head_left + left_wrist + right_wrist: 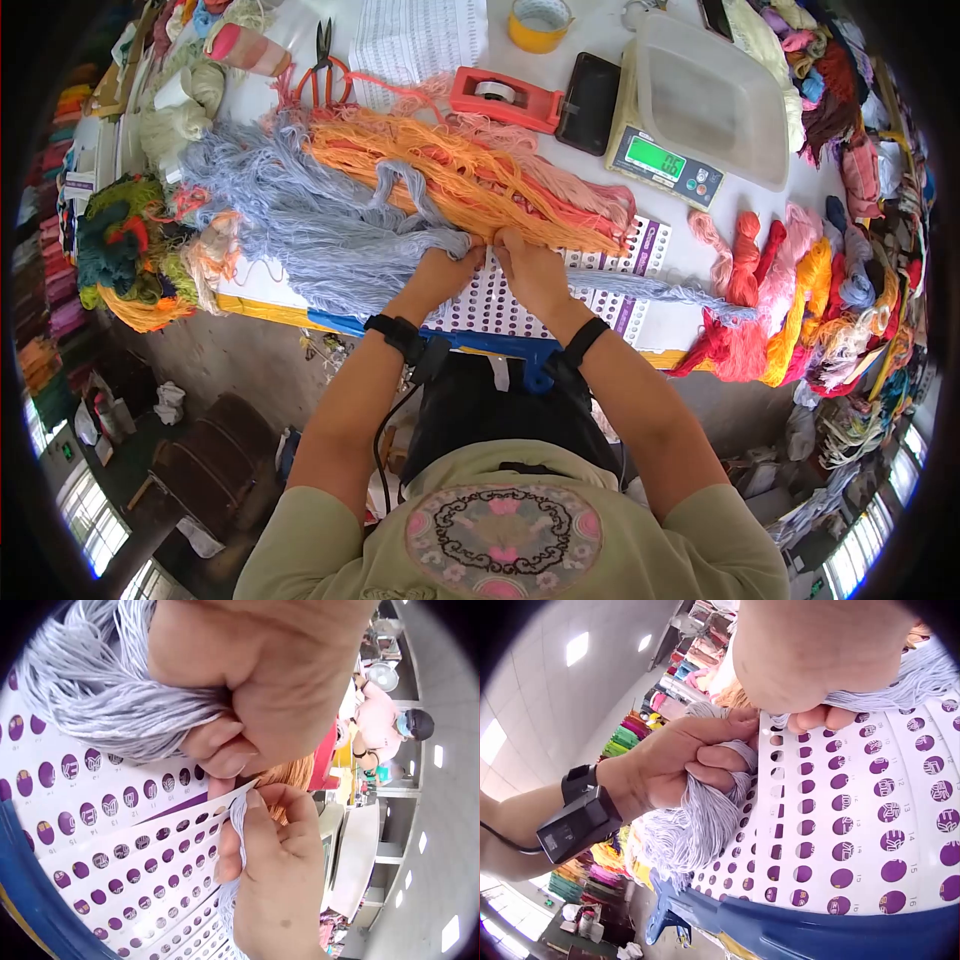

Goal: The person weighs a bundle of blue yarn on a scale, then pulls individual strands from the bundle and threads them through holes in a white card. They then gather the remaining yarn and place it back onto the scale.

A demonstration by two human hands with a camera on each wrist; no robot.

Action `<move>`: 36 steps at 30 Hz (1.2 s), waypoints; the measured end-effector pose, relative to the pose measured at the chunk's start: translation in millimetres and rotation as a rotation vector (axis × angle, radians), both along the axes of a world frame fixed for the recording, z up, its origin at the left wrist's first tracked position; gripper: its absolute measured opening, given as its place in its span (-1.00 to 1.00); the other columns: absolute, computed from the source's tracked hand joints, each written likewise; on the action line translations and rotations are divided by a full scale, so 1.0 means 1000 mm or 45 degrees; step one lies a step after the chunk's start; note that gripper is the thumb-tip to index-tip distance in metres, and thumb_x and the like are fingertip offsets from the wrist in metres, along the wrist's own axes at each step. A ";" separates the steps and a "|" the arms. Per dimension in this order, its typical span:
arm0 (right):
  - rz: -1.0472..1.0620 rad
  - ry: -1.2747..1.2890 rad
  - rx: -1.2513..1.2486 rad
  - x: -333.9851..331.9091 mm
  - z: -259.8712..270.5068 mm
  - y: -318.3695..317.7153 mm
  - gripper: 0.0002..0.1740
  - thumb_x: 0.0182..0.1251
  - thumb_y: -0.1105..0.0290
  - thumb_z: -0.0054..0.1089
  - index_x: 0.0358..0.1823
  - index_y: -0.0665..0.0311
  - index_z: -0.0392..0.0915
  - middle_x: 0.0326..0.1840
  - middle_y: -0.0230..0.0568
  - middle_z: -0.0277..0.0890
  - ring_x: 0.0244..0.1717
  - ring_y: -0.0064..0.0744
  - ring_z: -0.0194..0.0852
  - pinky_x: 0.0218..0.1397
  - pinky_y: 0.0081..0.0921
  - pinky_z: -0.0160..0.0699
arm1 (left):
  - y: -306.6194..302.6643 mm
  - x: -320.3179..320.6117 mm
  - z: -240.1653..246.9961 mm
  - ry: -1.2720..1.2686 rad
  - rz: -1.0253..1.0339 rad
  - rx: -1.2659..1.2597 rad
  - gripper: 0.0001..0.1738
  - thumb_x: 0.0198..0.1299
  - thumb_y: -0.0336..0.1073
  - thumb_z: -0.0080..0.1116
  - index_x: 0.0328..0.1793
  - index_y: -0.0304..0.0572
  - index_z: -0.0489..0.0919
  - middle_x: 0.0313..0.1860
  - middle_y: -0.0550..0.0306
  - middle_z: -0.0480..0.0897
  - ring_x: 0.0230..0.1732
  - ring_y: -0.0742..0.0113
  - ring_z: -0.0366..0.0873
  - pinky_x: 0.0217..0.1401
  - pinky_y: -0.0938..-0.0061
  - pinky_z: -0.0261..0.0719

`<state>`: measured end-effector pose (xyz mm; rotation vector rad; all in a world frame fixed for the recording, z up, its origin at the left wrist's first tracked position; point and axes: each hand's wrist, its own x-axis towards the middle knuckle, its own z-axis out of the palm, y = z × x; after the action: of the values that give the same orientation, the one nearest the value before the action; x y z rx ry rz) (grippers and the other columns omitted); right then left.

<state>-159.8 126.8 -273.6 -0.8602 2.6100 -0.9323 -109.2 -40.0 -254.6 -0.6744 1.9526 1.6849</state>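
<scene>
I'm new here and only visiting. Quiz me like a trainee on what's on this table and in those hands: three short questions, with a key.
1. True or false: the left hand grips red yarn.
2. What lies between the red dispenser and the scale?
3. Fill in: the scale's screen glows ____.

Key:
1. False; it grips pale-blue yarn.
2. A black phone.
3. Green.
</scene>
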 end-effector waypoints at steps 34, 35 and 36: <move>-0.099 -0.398 -0.003 -0.002 0.012 0.008 -0.71 0.30 0.24 0.20 -0.01 0.14 0.44 -0.16 -0.14 0.66 -0.18 -0.02 0.64 -0.15 -0.21 0.57 | -0.045 0.022 -0.003 0.218 0.038 -0.655 -0.76 0.29 -0.22 0.08 -0.13 -0.25 0.59 -0.39 0.05 0.67 -0.61 0.32 0.56 -0.54 0.45 0.50; -0.104 -0.446 0.007 -0.002 0.013 0.008 -0.70 0.30 0.23 0.20 0.00 0.14 0.44 -0.16 -0.14 0.66 -0.17 -0.01 0.64 -0.14 -0.21 0.57 | -0.048 0.022 0.010 0.125 0.326 -0.216 -0.78 0.28 -0.24 0.12 -0.13 -0.25 0.61 -0.36 0.08 0.67 -0.62 0.41 0.52 -0.58 0.51 0.48; -0.102 -0.452 0.001 -0.001 0.013 0.008 -0.70 0.30 0.23 0.20 0.00 0.14 0.44 -0.16 -0.14 0.66 -0.17 -0.01 0.64 -0.14 -0.21 0.57 | -0.047 0.021 0.019 0.120 0.326 -0.224 -0.78 0.28 -0.24 0.12 -0.13 -0.25 0.61 -0.36 0.08 0.67 -0.62 0.41 0.52 -0.58 0.51 0.48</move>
<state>-161.0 134.5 -260.7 -0.5341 2.3507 -1.0014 -88.1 -87.2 -235.9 -0.9617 2.1764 1.7318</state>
